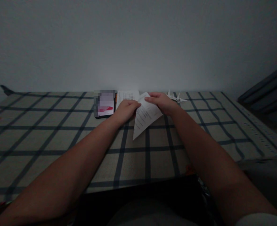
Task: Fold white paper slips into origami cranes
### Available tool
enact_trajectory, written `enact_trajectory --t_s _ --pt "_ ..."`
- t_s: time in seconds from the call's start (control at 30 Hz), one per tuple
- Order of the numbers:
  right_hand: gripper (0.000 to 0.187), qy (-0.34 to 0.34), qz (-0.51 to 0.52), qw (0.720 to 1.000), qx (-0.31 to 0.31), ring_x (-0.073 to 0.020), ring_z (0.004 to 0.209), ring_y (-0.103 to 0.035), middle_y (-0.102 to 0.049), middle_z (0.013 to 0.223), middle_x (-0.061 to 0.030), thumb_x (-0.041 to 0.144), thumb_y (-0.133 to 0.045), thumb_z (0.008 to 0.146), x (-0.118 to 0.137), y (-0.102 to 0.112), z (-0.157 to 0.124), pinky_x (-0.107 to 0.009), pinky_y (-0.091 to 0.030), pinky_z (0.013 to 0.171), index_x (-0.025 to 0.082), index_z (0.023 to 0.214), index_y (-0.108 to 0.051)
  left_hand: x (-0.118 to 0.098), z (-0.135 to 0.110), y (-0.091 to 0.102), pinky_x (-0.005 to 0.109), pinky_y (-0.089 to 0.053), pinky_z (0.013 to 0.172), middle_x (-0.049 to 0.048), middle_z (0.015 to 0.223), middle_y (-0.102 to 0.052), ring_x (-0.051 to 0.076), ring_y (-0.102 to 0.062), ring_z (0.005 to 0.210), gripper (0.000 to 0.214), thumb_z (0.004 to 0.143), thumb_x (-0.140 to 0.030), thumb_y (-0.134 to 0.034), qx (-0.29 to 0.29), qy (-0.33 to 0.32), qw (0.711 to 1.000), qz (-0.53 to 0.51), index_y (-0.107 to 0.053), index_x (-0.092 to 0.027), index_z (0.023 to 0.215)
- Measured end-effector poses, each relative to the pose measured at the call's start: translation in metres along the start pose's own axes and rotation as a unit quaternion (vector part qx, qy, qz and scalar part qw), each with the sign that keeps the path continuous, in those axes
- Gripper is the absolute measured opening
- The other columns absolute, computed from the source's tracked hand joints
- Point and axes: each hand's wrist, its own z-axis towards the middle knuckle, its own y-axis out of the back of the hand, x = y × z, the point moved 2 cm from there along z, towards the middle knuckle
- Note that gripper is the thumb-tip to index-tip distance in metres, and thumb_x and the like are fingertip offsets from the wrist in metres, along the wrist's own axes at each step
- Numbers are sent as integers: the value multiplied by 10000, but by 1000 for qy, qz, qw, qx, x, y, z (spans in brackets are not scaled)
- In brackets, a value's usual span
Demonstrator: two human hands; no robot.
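Both hands hold a folded sheet of printed paper (146,116), with one pointed corner hanging down toward me. My left hand (127,110) pinches its left edge between thumb and fingers. On the upper right, my right hand (163,102) grips the sheet, thumb on top and fingers behind it. Behind my left hand lies a flat printed page or booklet (128,95), partly covered. Just beyond my right hand sit folded white paper shapes with sharp points, like origami cranes (179,99).
A tablet or phone (105,103) with a lit, partly blurred screen stands left of my hands. The checked cloth (58,135) covers the table up to a plain wall (138,44). Dark folded fabric (268,94) is at the far right.
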Motion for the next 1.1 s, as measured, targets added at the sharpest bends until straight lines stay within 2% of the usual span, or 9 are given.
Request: enact_trajectory --t_s 0.1,0.2,0.27,0.33,0.43,0.53,0.7,0.9,1.1 --pt "271 -16 3 1000 -5 -196 734 -718 -819 910 -60 358 -887 753 -1 -1 -2 -300 -574 645 194 950 -797 -3 -1 2 269 -331 522 5 562 -571 147 -467 546 286 807 -354 -716 -37 -41 997 58 -684 -207 564" --pt "222 -9 -3 1000 -18 -187 737 -708 -812 893 -59 318 -856 766 -1 1 -1 -293 -564 653 183 929 -787 -5 1 3 274 -419 606 14 719 -705 161 -563 652 171 796 -370 -745 -91 -78 992 37 -796 -213 753" --pt "231 -2 -21 1000 -5 -179 738 -694 -800 879 -53 319 -849 758 -2 2 1 -288 -553 662 175 926 -781 -6 2 3 285 -450 657 21 755 -733 166 -588 683 186 800 -380 -737 -100 -86 990 38 -807 -209 786" --pt "243 8 -48 999 2 -172 732 -673 -777 848 -42 344 -838 749 -4 2 3 -282 -530 659 171 904 -766 -7 2 2 294 -459 679 25 750 -736 165 -593 684 198 806 -377 -720 -100 -85 989 70 -797 -197 774" --pt "288 58 -118 991 -26 -165 752 -638 -748 840 -28 414 -812 759 -2 3 5 -277 -487 672 175 909 -757 -10 0 2 302 -457 695 38 774 -754 170 -616 710 216 816 -369 -700 -87 -80 984 134 -794 -176 797" --pt "318 125 -203 970 -45 -173 811 -631 -758 887 -37 451 -788 767 2 2 6 -301 -485 756 173 921 -780 -11 -2 2 306 -445 688 53 784 -768 174 -632 720 248 825 -381 -686 -72 -80 980 167 -802 -162 817" --pt "259 178 -274 944 -48 -192 834 -647 -765 858 -42 429 -722 783 4 -1 5 -340 -504 849 180 827 -778 -10 -2 1 301 -447 668 68 807 -787 176 -648 725 296 840 -410 -681 -54 -82 978 185 -825 -151 861" --pt "233 203 -309 925 -87 -210 852 -685 -793 867 -57 380 -687 817 4 -3 3 -353 -527 847 172 832 -792 -10 -3 2 288 -424 611 44 711 -749 162 -614 660 269 838 -394 -687 -60 -59 977 196 -816 -163 792" --pt "182 192 -309 917 -162 -236 892 -728 -816 900 -74 318 -707 819 13 3 0 -376 -554 874 171 839 -813 -13 -2 3 285 -441 603 46 740 -771 164 -618 652 218 818 -351 -698 -60 -40 980 186 -819 -176 774"
